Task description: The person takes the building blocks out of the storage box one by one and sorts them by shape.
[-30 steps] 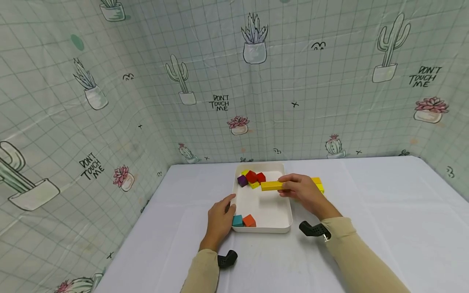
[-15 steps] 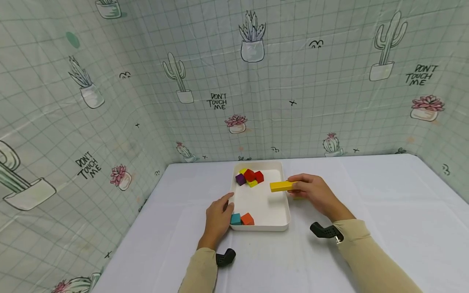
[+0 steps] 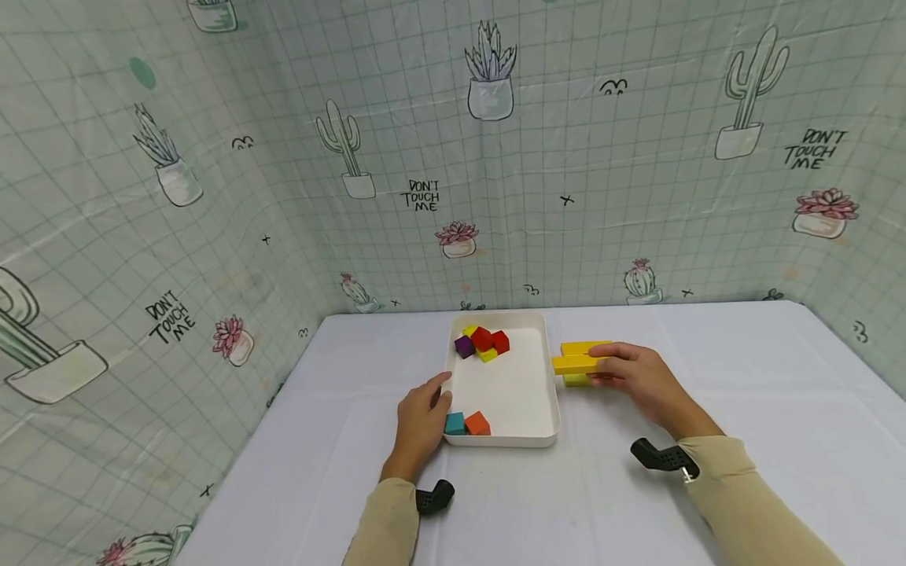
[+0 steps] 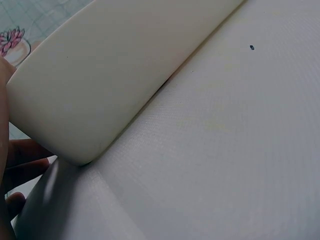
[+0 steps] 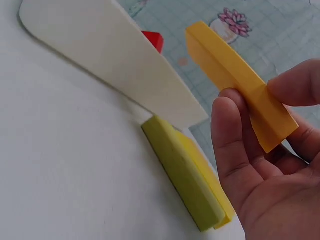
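Observation:
My right hand (image 3: 640, 379) pinches a yellow rectangular wooden block (image 5: 245, 82) between thumb and fingers, raised just right of the white tray (image 3: 506, 442). Two more long blocks lie on the table beside the tray's right wall: a yellow block (image 3: 582, 347) and a yellow-green block (image 5: 182, 172). Against the tray's left rim rests my left hand (image 3: 419, 420), its index finger and thumb touching the edge; its other fingers partly show in the left wrist view, beside the tray's corner.
Inside the tray, red blocks (image 3: 481, 338), yellow pieces (image 3: 487, 355) and a purple cube (image 3: 464, 347) cluster at the far left. A teal cube (image 3: 455, 424) and an orange cube (image 3: 478, 423) sit near-left. Behind the white table (image 3: 708, 440) hangs a cactus-print cloth (image 3: 566, 157).
My right hand has moved to the right with the yellow block, from above the tray to beyond its right rim. The left hand keeps its place at the tray.

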A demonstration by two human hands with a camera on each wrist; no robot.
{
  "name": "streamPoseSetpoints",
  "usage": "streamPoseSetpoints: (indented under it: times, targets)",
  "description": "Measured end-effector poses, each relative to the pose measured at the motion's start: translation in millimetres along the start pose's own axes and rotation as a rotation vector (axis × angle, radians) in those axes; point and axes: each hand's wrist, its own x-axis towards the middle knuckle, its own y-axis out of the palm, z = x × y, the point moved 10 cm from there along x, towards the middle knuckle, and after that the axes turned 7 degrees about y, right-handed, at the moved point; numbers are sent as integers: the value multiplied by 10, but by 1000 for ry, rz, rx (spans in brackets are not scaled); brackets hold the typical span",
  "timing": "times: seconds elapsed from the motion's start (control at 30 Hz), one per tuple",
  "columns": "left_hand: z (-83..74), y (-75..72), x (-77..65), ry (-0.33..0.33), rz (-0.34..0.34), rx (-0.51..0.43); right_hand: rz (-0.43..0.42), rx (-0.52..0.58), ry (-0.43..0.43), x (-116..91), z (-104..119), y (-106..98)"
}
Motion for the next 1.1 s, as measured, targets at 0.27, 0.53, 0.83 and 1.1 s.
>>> streamPoseSetpoints:
  times: [0.27, 0.53, 0.83, 1.1]
  targets:
    - [-25, 11, 5, -4, 5, -16, 5, -33, -16, -88, -42, -205]
    - [-15, 22, -3, 0, 10, -2, 1, -153, 11, -138, -142, -352]
    - [8, 11, 3, 7, 14, 17, 7, -269, 39, -134, -221, -317]
    - [-19, -8, 3, 0, 9, 10, 2, -348, 46, -119, -260, -286]
